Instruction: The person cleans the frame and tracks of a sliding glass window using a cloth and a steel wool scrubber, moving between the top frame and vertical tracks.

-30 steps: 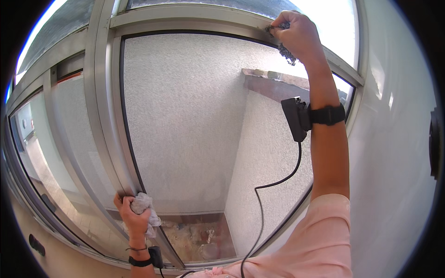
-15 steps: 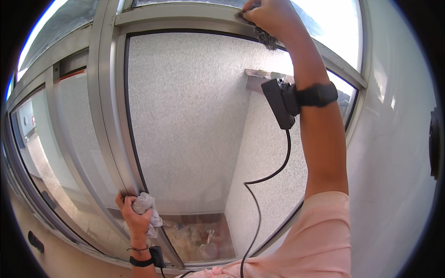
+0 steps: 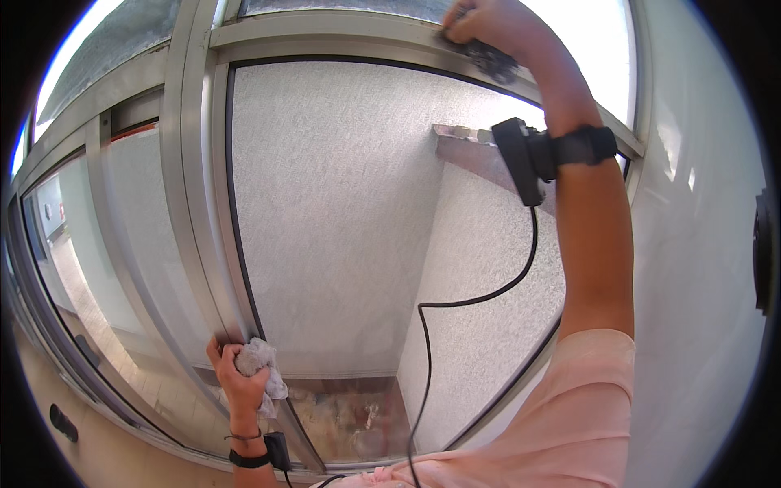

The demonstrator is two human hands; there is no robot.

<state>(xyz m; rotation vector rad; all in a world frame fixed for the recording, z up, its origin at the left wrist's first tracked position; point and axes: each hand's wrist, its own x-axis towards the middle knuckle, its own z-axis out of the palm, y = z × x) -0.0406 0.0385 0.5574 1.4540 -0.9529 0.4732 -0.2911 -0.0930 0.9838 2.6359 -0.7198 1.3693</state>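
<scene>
Raised high at the top, my right hand (image 3: pixel 488 28) is closed on a dark grey, fuzzy scrubbing pad (image 3: pixel 490 62). The pad lies against the upper horizontal bar of the metal window frame (image 3: pixel 325 34), and part of it hangs below my fingers. Lower left, my left hand (image 3: pixel 236 376) grips a crumpled whitish cloth (image 3: pixel 260 368) beside the upright metal post (image 3: pixel 198 203). Its fingertips touch the post near its lower part. Between my hands spreads the large glass pane (image 3: pixel 325 220), edged in black rubber.
A black device (image 3: pixel 518 161) is strapped to my right wrist, and its cable (image 3: pixel 476 299) hangs in front of the pane. Another strapped device (image 3: pixel 277 450) sits on my left wrist. Sliding panels (image 3: pixel 134 244) stand at left; a smooth white wall (image 3: pixel 691 285) rises at right.
My right hand and the pad have slid a little to the right along the upper bar, with the forearm and cable shifting too. My left hand keeps its place on the post.
</scene>
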